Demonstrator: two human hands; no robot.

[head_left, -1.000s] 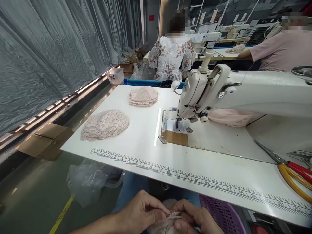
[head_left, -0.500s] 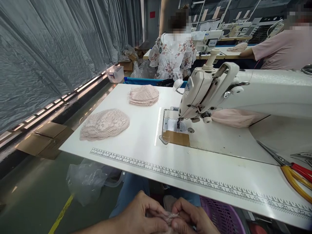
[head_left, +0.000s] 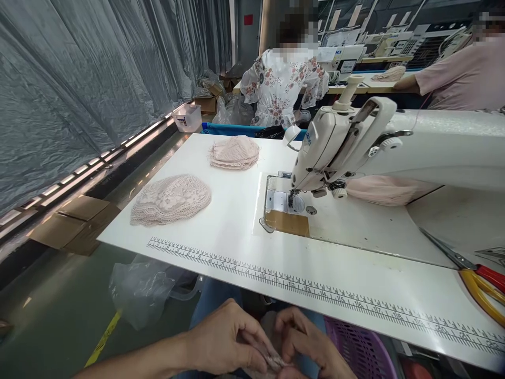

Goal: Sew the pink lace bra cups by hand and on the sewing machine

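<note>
Down in my lap, below the table's front edge, my left hand (head_left: 229,339) pinches a piece of pale pink lace fabric (head_left: 272,359). Close beside it, my right hand (head_left: 305,345) has its fingers curled onto the same fabric from the right. Much of the piece is hidden by my fingers and the bottom of the picture. On the white table (head_left: 229,226) lie two stacks of pale pink cut pieces: a lace stack (head_left: 171,200) near the left edge and a plainer stack (head_left: 235,152) farther back.
A white sewing machine (head_left: 327,150) stands on the table, pink fabric (head_left: 389,190) behind its needle. Scissors (head_left: 469,271) lie at the right. A purple basket (head_left: 357,350) is under the table edge, a plastic bag (head_left: 140,292) to the left. Two people sit ahead.
My right hand's fingers have lifted and spread a little from my left hand, while both stay at the fabric. The whole view has shifted slightly.
</note>
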